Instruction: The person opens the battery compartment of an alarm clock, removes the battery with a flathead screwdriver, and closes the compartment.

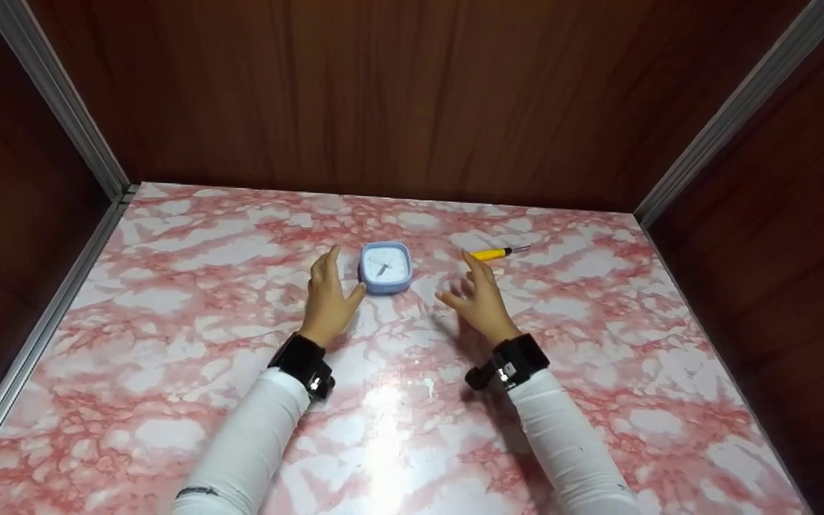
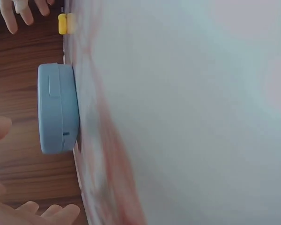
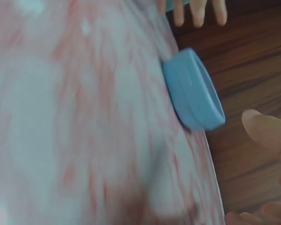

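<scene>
A light-blue square clock [image 1: 386, 267] with a white dial lies face up on the pink-and-white marbled table. Just left of it is my left hand [image 1: 327, 304], its thumb close to the clock's lower left corner; whether they touch I cannot tell. My right hand [image 1: 482, 304] hovers on the other side, thumb and fingers spread apart and holding nothing. Beyond its fingertips lies a screwdriver [image 1: 492, 254] with a yellow and black handle, partly hidden by the fingers. Both wrist views show the clock's blue side [image 2: 58, 110] with a hand on either side of it.
Dark wood-grain panels [image 1: 383, 100] enclose the table [image 1: 584, 400] at the back and both sides, with grey metal strips [image 1: 741, 107] at the corners. Black camera bands [image 1: 521, 359] sit on both wrists over white sleeves.
</scene>
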Demonstrator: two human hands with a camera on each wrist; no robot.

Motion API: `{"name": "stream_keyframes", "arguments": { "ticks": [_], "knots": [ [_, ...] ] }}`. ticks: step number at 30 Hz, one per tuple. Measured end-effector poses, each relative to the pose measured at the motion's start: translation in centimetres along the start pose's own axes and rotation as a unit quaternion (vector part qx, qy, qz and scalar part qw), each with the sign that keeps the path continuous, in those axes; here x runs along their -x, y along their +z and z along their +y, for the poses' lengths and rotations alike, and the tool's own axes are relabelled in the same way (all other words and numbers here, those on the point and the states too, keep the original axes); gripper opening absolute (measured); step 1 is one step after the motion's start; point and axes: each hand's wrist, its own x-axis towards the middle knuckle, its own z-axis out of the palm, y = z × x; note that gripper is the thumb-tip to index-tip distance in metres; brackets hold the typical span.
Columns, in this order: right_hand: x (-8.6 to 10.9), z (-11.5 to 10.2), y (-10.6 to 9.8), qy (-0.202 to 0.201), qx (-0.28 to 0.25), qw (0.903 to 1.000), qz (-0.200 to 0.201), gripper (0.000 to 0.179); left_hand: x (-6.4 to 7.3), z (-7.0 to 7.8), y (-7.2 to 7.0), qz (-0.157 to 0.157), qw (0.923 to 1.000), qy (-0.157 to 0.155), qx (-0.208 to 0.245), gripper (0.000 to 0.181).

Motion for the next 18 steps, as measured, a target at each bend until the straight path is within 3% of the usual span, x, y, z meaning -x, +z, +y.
{"name": "stream_keyframes", "arguments": {
  "ticks": [4,10,15,18],
  "knots": [
    [-0.8,-0.3,1.4,0.023,-0.058,0.9980,0.000,0.086,-0.5,0.3,1.1,0.007,0.9976,-0.039,0.057,0.077],
    [-2.1,-0.7,3.3,0.054,-0.121,0.9910,-0.016,0.073,-1.2,0.3,2.7,0.019,0.9921,-0.093,0.082,0.067],
    [-3.3,-1.4,4.9,0.102,-0.220,0.9698,-0.025,0.064,-1.9,0.1,3.2,0.005,0.9849,-0.119,0.125,0.063],
    [-3.7,-1.7,5.7,0.125,-0.239,0.9626,-0.018,0.063,-2.1,0.1,3.4,0.008,0.9836,-0.117,0.137,0.061]
  ]
}}
